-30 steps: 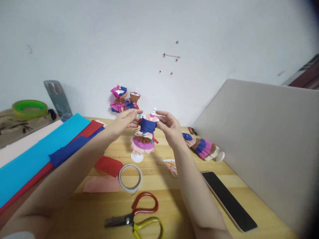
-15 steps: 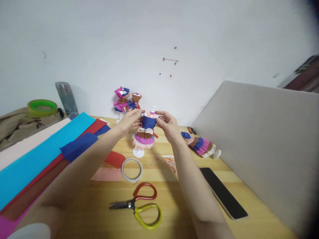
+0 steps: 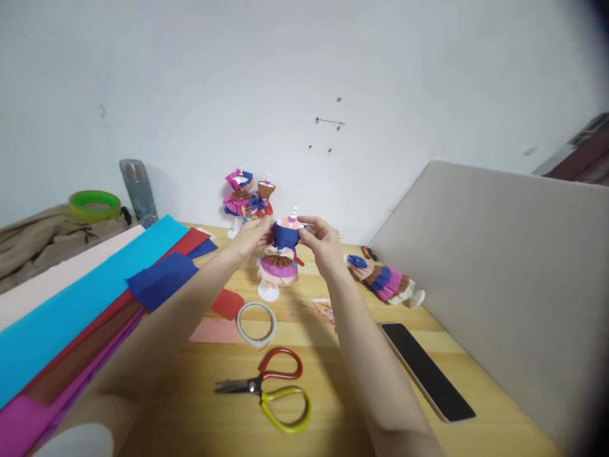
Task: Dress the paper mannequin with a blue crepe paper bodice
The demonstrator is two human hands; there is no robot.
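A miniature dress form stands upright on its white round base, dressed in a navy paper bodice, a pale bow over a brown pleated fan and a pink-and-purple skirt. At the left side of the bodice, my left hand has its fingers closed against the paper; some fingertips are hidden. My right hand pinches the bodice's upper right edge between thumb and fingers. Below lie a roll of white tape and scissors with one red and one yellow handle.
Coloured paper strips cover the left side. Two dressed forms stand by the wall; another dressed form lies on its side at right. A phone, a grey board, a bottle and green tape surround the work.
The whole view has shifted slightly, so things appear a little farther right. Both hands remain at the dress form's bodice, with only small finger movement.
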